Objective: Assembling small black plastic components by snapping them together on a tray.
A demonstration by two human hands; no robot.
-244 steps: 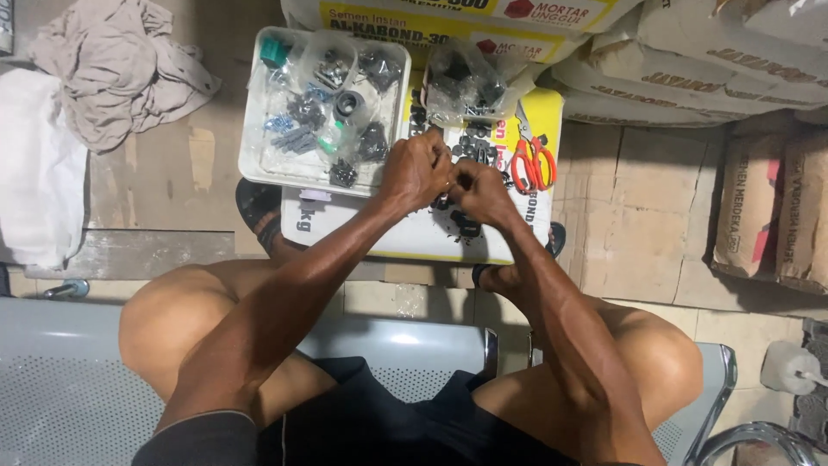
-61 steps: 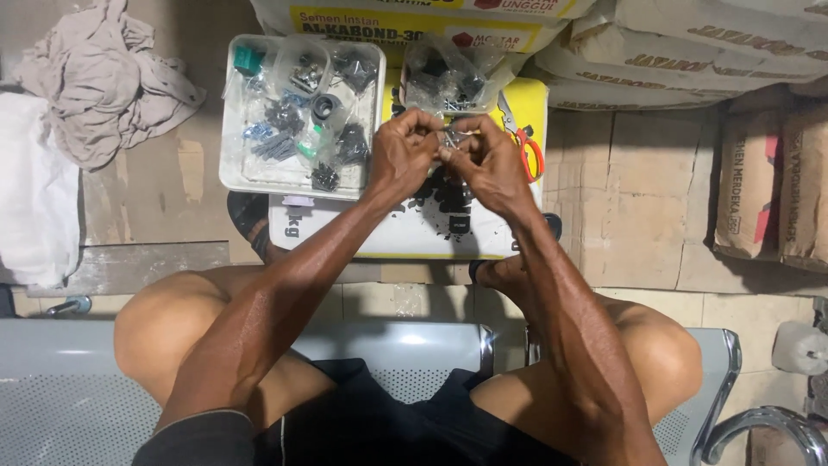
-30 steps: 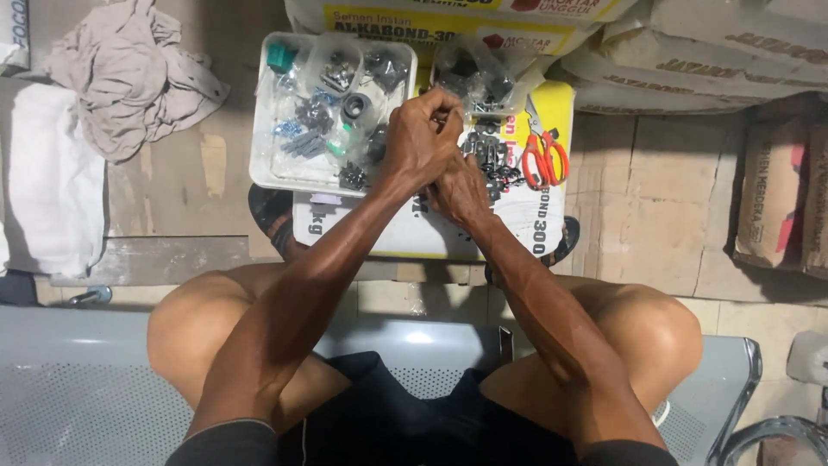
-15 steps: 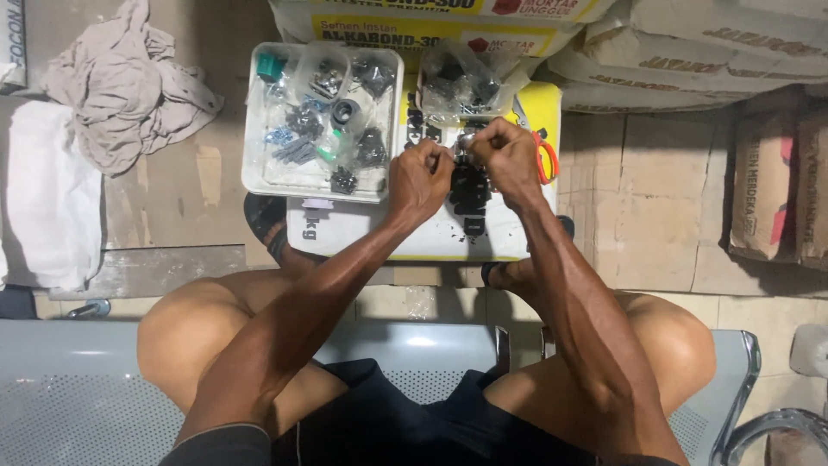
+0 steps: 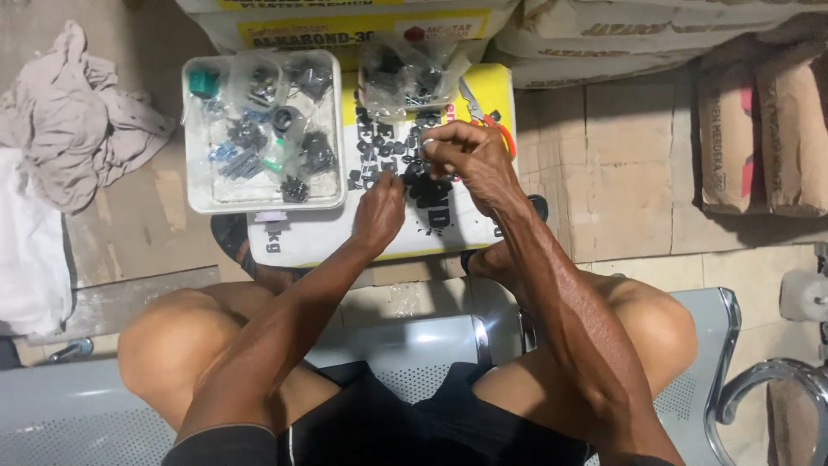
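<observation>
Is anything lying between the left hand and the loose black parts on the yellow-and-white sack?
Nothing visible does. The left hand already has its fingertips down at the loose black parts, which lie open on the sack. The white tray sits off to the left, and the right hand hovers beside the pile.

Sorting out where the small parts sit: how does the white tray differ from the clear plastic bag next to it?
The white tray is rigid and square with a raised rim; the clear plastic bag is soft and crumpled. The tray holds mixed dark, blue and green pieces, some bagged; the bag shows mostly dark pieces. The tray lies away from the hands, while the bag lies just beyond the right hand. Both hold small parts and rest on the yellow-and-white sack.
</observation>
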